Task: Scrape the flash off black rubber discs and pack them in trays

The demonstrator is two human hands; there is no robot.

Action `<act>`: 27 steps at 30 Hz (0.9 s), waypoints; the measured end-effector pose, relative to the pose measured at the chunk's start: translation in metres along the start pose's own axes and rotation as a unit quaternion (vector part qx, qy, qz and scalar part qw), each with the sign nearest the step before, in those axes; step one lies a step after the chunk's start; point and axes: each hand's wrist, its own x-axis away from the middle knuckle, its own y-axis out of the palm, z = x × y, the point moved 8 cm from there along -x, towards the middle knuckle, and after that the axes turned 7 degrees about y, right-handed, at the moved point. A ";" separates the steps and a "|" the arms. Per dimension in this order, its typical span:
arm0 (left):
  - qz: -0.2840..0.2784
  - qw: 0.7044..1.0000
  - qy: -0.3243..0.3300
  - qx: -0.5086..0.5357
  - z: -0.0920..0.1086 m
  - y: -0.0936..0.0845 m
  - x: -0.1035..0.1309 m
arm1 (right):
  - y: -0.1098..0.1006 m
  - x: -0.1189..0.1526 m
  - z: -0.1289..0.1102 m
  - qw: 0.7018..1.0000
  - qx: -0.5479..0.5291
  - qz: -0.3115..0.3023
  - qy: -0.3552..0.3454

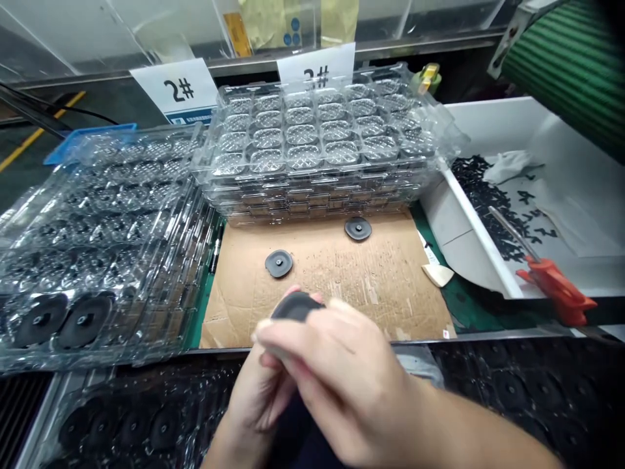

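Observation:
A black disc-shaped plastic part (pixel 297 306) is held up between my two hands, just above the near edge of a cardboard sheet (pixel 332 280). My left hand (pixel 258 384) grips it from beneath, its fingertips showing at the far rim. Across the front of the disc lies my right hand (pixel 351 365), slightly blurred, with its fingers closed at the near edge and covering much of the part. Two similar parts, a left disc (pixel 278 263) and a right disc (pixel 358 228), each with a small central stud, rest on the cardboard.
Stacked clear trays (pixel 303 176) stand behind the cardboard; another tray stack (pixel 102 228) at left holds black discs. On the right, a white bin (pixel 488 241) contains small black pieces, with orange-handled pliers (pixel 561 290) at its rim. A green ribbed hose (pixel 571 65) hangs upper right.

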 end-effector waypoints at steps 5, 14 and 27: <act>-0.049 0.998 0.019 0.033 0.005 0.001 -0.003 | -0.016 0.021 0.025 0.993 0.042 -0.020 0.112; -0.140 0.987 0.031 0.071 0.008 0.016 0.003 | -0.013 0.054 0.135 0.942 -0.015 0.171 0.290; -0.141 0.981 -0.030 0.126 -0.004 0.012 0.002 | 0.018 0.082 0.152 0.952 0.060 0.115 0.279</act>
